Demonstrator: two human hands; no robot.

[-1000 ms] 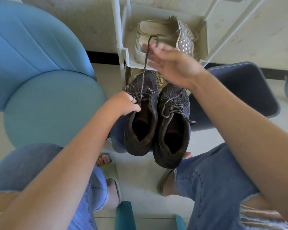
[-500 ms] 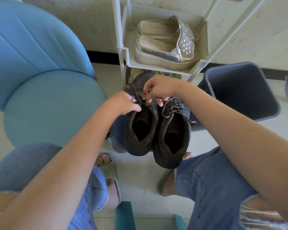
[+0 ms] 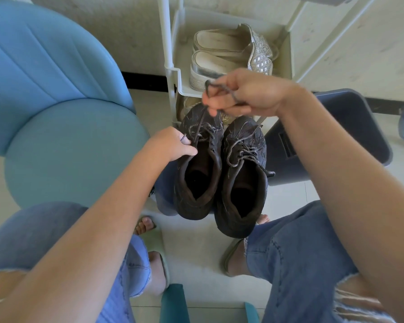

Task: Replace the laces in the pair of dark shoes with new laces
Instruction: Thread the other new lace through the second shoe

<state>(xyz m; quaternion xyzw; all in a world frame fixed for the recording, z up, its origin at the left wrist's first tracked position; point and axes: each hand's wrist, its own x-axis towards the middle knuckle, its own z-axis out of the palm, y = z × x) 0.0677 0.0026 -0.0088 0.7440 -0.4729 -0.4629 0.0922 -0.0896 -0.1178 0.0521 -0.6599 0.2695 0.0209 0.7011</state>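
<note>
The dark shoes [image 3: 219, 159] are set side by side on the floor between the person's knees, with the toes pointed at a white rack [image 3: 173, 75]. The shoe nearer the chair [image 3: 196, 178] is half unlaced. Its grey lace [image 3: 200, 127] is pulled up from the top holes. A loop of it is pinched in the curled fingers of the right hand [image 3: 250, 94], which is held up above the toes. One end of the lace is pinched in the fingers of the left hand [image 3: 173, 145], and that hand is pressed against the side of the same shoe. The other shoe [image 3: 243, 183] is laced up with a speckled lace [image 3: 243, 152].

A pair of silver shoes [image 3: 229, 54] is kept on the rack's shelf. Under that shelf a bit of another shoe [image 3: 187, 106] is seen, with small gold marks that cannot be read. A dark blue bin [image 3: 336, 127] is tipped beside the rack, partly hidden by the right arm. A blue chair [image 3: 56, 108] is seen on the other side.
</note>
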